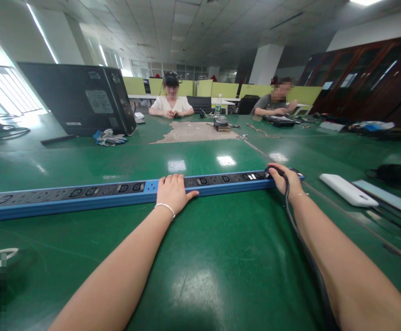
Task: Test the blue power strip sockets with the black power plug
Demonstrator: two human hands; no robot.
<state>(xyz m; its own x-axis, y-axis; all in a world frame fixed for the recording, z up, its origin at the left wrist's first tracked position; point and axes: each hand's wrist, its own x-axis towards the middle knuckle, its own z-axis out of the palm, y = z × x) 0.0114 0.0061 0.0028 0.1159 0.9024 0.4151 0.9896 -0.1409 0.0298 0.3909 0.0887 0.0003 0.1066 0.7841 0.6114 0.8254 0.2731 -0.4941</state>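
Observation:
A long blue power strip [93,205] with a row of black sockets lies across the green table. My left hand [173,193] is closed over its middle, fingers on the far edge and thumb along the near side. At the strip's right end, my right hand [289,184] grips the end of a black power cord [300,236]. The plug end is at the socket face beside two white switches [252,176]; the fingers partly hide it, so I cannot tell how deep it sits. From there the cord runs down along my right forearm.
A white power bank-like block [348,190] lies right of the strip. Behind stand a black computer case [79,99], gloves [110,137] and a water bottle [218,105]. Two people [171,103] sit across the green table [221,257]. A blurred object is at lower left.

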